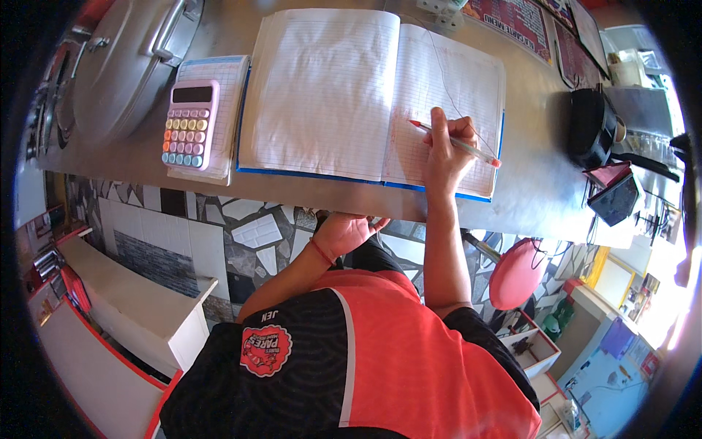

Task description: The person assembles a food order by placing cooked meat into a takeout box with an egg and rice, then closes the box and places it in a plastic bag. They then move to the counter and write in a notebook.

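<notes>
A red-tipped pen with a clear barrel is pinched in my right hand. That hand rests on the right page of a large ruled notebook, which lies spread on the metal counter with its blue cover showing at the edges. The pen's tip is close to faint red writing on that page. My left hand, with a red band at the wrist, is at the counter's near edge. Its palm is turned up and its visible fingers are loosely apart, holding nothing I can see; part of it is hidden by the edge.
Left of the notebook, a pink calculator with coloured keys lies on a smaller ruled pad. A big lidded metal pot stands at far left. To the right are a black container and, below counter level, a red round stool seat.
</notes>
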### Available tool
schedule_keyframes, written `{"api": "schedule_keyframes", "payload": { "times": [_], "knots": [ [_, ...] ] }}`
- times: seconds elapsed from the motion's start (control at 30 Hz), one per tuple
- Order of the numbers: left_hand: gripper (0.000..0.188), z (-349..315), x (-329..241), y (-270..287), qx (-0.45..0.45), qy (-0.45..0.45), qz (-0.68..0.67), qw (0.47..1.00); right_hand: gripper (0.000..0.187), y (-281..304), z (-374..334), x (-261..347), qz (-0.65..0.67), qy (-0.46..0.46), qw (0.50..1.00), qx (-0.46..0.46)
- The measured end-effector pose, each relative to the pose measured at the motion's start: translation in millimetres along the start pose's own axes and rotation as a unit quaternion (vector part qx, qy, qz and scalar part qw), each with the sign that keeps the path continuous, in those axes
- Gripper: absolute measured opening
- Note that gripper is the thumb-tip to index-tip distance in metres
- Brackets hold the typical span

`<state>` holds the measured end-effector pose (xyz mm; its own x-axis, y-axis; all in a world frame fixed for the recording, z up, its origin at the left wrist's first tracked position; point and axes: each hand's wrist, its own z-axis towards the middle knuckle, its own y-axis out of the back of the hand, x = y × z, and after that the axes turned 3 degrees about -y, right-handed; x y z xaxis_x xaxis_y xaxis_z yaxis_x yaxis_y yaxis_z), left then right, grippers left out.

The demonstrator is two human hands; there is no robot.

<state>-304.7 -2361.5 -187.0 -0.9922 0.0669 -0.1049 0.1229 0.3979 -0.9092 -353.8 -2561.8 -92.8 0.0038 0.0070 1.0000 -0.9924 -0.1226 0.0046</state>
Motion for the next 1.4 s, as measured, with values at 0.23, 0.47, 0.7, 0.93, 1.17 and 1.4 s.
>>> {"api": "schedule_keyframes", "payload": {
  "times": [0.23,0.47,0.7,0.93,1.17,1.4],
  "knots": [
    [0.034,0.1,-7.6,3.6,-0.011,0.038,0.006,0.999,0.032,1.8,-0.7,-10.4,-0.072,0.011,0.997,-0.038],
    [0.034,-1.7,-13.3,-2.5,-0.01,0.034,-0.007,0.999,0.031,-0.6,-1.2,-6.2,-0.112,0.019,0.993,-0.033],
    [0.032,-1.7,-14.5,-9.6,-0.044,0.038,-0.018,0.998,0.031,0.3,0.5,-10.6,-0.11,0.007,0.993,-0.034],
    [0.03,-1.2,-12.3,-4.0,-0.044,0.037,-0.014,0.998,0.03,-0.2,1.1,-15.2,-0.151,0.038,0.987,-0.027],
    [0.037,0.0,-9.9,6.1,0.004,0.028,-0.015,0.999,0.031,1.8,3.2,-11.0,-0.079,0.026,0.995,-0.051],
    [0.031,-1.1,-11.4,-2.3,-0.058,0.041,-0.022,0.997,0.033,4.2,5.2,-4.0,0.001,-0.015,0.999,-0.043]
  ]
}}
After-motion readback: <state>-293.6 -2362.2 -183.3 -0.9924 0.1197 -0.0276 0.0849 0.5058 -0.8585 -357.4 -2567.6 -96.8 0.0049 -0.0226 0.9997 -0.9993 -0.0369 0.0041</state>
